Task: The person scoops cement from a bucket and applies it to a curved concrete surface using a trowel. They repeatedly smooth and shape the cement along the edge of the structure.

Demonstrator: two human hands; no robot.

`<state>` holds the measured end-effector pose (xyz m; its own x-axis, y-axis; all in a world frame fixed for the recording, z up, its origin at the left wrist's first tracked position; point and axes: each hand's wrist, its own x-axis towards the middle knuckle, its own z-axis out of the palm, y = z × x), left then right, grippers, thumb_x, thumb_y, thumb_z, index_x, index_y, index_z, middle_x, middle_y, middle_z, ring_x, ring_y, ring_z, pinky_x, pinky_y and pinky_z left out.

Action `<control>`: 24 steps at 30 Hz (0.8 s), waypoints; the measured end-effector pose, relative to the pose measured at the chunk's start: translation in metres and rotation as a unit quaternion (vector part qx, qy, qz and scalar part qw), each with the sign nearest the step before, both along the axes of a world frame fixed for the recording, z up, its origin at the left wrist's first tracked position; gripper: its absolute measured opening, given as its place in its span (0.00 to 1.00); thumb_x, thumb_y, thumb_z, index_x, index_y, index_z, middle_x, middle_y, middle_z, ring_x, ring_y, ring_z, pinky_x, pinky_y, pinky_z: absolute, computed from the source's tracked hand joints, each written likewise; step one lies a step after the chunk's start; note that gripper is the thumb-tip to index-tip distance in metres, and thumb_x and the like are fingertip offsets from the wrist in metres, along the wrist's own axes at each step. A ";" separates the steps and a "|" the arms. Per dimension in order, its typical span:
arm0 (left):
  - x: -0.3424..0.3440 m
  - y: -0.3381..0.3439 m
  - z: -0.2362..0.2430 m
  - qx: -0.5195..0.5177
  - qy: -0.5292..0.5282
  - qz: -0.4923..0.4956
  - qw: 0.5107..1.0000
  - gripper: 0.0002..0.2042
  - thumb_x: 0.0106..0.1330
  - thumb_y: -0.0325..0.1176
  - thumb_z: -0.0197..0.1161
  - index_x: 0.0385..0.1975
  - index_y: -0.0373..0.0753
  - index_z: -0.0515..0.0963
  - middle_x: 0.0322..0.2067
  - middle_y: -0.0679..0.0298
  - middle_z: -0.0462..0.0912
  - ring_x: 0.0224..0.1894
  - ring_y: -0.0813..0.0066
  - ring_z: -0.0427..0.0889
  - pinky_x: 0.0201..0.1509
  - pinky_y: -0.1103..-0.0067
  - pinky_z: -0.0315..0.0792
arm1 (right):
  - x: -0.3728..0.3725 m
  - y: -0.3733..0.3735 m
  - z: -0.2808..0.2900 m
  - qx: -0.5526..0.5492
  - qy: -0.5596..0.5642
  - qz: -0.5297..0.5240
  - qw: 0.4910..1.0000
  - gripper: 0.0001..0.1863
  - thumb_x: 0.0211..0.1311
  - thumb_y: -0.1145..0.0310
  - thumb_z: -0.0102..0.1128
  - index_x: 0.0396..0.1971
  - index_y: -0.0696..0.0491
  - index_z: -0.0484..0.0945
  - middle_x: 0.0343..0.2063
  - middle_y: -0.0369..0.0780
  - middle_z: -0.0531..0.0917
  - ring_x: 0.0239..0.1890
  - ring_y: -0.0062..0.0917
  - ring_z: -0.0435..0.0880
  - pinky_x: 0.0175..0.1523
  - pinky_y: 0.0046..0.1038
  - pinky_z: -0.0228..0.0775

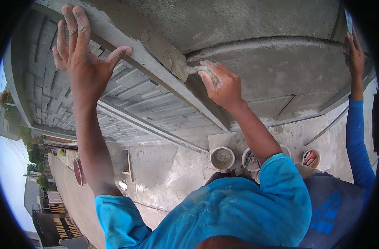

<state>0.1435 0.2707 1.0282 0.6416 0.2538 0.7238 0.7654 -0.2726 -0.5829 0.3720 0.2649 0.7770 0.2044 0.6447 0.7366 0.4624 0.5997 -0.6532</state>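
Note:
My left hand [83, 54] is raised at the upper left with its fingers extended and thumb out to the side. It lies over a long pale bar [156, 68] that runs along the wall's corner edge; whether the palm presses on it I cannot tell. Wrapped round the cement-caked handle of a trowel [166, 54], my right hand [224, 85] is closed. The trowel's blade, smeared with wet grey mortar, lies along the plastered corner beside the bar. Grey plaster [281, 70] covers the wall to the right.
Beside me at right, a co-worker's blue sleeve [359, 137] reaches up, the hand [354, 52] gripping a tool. Below stand a mortar bucket [222, 158] and other pails, one holding reddish items [311, 158]. Stacked-stone cladding [56, 95] covers the left wall face.

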 end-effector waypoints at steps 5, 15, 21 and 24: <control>-0.002 0.003 -0.001 0.003 -0.004 -0.026 1.000 0.62 0.43 0.70 0.74 0.80 0.52 0.53 0.80 0.64 0.51 0.80 0.53 0.51 0.77 0.46 0.44 | 0.007 -0.018 -0.066 -0.033 0.069 0.084 0.994 0.15 0.67 0.63 0.68 0.50 0.52 0.86 0.44 0.42 0.89 0.40 0.31 0.90 0.43 0.28 0.80; -0.001 0.001 -0.001 -0.001 -0.013 0.015 1.000 0.63 0.42 0.71 0.74 0.80 0.54 0.51 0.80 0.65 0.50 0.80 0.53 0.50 0.77 0.42 0.44 | -0.002 0.018 0.034 -0.077 0.141 0.158 0.974 0.16 0.70 0.62 0.66 0.50 0.56 0.85 0.40 0.45 0.90 0.42 0.31 0.90 0.46 0.29 0.80; -0.004 0.003 0.002 -0.021 -0.021 0.025 0.999 0.63 0.41 0.69 0.76 0.80 0.57 0.51 0.80 0.67 0.49 0.81 0.56 0.50 0.77 0.42 0.45 | -0.019 0.003 0.024 0.081 0.131 0.149 0.977 0.16 0.71 0.61 0.66 0.49 0.56 0.86 0.34 0.40 0.87 0.34 0.21 0.83 0.41 0.24 0.75; -0.002 0.000 -0.001 -0.004 -0.030 0.031 0.999 0.63 0.40 0.70 0.75 0.80 0.58 0.50 0.81 0.68 0.49 0.81 0.57 0.49 0.78 0.42 0.44 | -0.011 -0.015 0.038 0.019 0.165 0.212 0.963 0.15 0.70 0.61 0.67 0.48 0.54 0.86 0.41 0.44 0.90 0.39 0.27 0.89 0.44 0.27 0.79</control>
<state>0.1412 0.2711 1.0276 0.5804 0.2976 0.7580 0.8142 -0.2290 -0.5335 0.3607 0.2497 0.8147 0.1561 0.6954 0.7014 -0.0592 0.7154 -0.6962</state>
